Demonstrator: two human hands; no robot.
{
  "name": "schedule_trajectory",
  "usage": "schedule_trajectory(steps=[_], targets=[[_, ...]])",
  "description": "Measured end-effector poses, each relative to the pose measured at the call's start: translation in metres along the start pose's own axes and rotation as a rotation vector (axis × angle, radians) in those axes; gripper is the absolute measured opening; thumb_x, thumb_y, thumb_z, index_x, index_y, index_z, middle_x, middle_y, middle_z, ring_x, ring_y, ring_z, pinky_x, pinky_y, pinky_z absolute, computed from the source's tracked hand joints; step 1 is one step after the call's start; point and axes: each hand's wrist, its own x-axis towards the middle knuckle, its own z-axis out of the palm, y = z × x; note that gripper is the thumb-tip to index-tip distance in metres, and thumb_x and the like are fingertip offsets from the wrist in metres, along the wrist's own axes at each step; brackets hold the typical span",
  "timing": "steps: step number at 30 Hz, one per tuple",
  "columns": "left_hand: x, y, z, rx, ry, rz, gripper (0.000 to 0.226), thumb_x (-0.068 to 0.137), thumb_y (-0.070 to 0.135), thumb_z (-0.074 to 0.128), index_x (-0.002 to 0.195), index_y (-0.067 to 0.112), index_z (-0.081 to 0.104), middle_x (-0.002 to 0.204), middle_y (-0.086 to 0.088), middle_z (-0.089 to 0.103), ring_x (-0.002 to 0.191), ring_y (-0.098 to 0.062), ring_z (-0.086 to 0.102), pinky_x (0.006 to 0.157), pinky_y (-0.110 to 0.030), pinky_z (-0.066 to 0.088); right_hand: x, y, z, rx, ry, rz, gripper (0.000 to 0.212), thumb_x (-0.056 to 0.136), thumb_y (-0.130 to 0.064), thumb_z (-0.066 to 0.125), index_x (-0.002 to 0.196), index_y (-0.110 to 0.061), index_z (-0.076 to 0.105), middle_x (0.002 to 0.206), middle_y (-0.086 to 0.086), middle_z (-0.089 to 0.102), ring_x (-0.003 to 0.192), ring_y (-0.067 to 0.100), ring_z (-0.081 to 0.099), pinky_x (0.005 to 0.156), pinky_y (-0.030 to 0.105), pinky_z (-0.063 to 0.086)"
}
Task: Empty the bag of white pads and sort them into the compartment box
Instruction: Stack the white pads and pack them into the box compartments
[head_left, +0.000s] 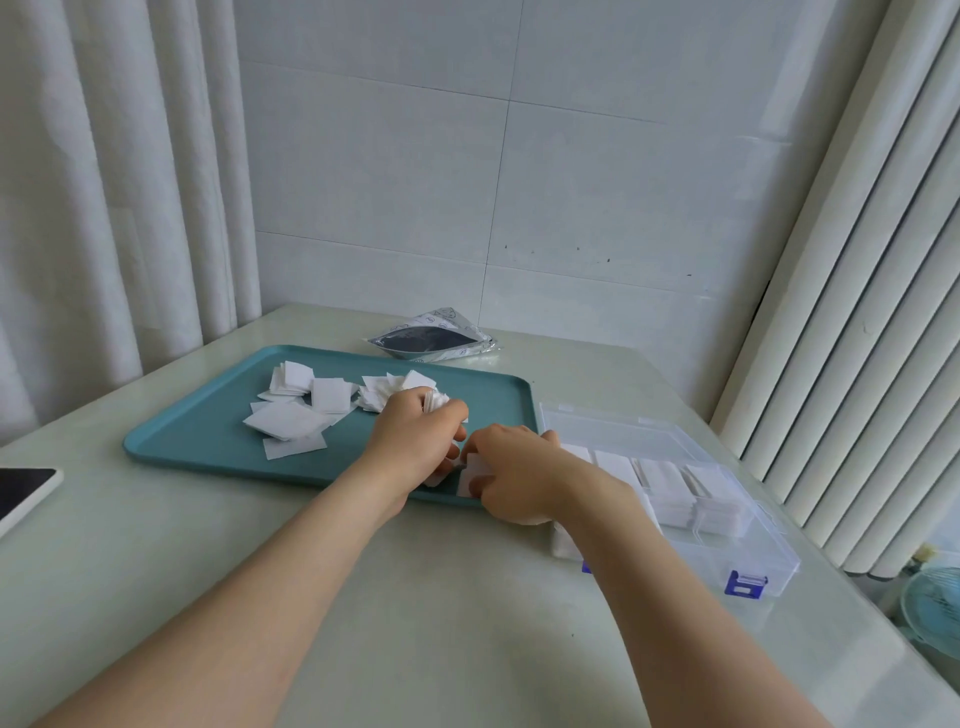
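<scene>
With loose white pads (291, 418) scattered on the tray (208, 431), the left hand (415, 441) gripped a small stack and the right hand (511, 483) pinched a few at its near edge; light and soft, they seemed best taken by the edges.

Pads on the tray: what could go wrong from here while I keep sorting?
The left hand grips a loose stack of pads; some may slip and scatter. The right hand pinches a few pads at the tray rim, where they could slide onto the table. The right forearm crosses the box and might nudge it.
</scene>
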Motion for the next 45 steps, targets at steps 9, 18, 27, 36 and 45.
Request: schedule_trajectory(steps=[9,18,27,36,45], targets=[[0.009,-0.005,-0.006,-0.001,0.023,0.045,0.032,0.090,0.032,0.069,0.099,0.001,0.069,0.084,-0.008,0.074,0.064,-0.018,0.060,0.062,-0.034,0.052,-0.015,0.023,0.002,0.367,0.343,-0.047,0.053,0.086,-0.017,0.075,0.136,-0.029,0.061,0.106,-0.010,0.060,0.090,0.009,0.057,0.078,0.020,0.043],[-0.013,0.017,-0.008,-0.199,-0.413,-0.046,0.076,0.091,0.080,0.043,0.110,0.014,0.074,0.105,-0.014,0.075,0.076,-0.020,0.062,0.058,-0.030,0.048,-0.032,0.022,-0.012,0.946,0.435,-0.177,0.046,0.074,-0.006,0.090,0.112,-0.023,0.072,0.098,0.003,0.075,0.080,0.019,0.075,0.072,0.030,0.061],[-0.027,0.023,-0.007,-0.182,-0.666,-0.044,0.075,0.092,0.079,0.034,0.117,0.021,0.074,0.097,-0.008,0.070,0.080,-0.024,0.068,0.052,-0.027,0.050,-0.029,0.021,-0.009,0.873,0.505,-0.226,0.029,0.076,-0.014,0.092,0.096,-0.029,0.076,0.092,-0.009,0.076,0.075,0.014,0.070,0.074,0.029,0.057],[-0.024,0.021,-0.008,-0.197,-0.626,-0.055,0.076,0.092,0.079,0.035,0.124,0.020,0.072,0.094,-0.011,0.069,0.080,-0.024,0.067,0.053,-0.029,0.051,-0.030,0.023,-0.011,0.957,0.498,-0.192,0.040,0.091,0.000,0.069,0.120,-0.027,0.074,0.105,0.002,0.074,0.079,0.030,0.072,0.080,0.051,0.061],[-0.022,0.019,-0.008,-0.169,-0.709,-0.131,0.099,0.089,0.088,0.023,0.118,0.007,0.073,0.089,-0.013,0.066,0.081,-0.027,0.069,0.059,-0.032,0.055,-0.036,0.029,-0.017,1.166,0.401,-0.236,0.057,0.074,0.008,0.088,0.123,-0.012,0.068,0.091,0.015,0.077,0.076,0.033,0.074,0.075,0.044,0.062]])
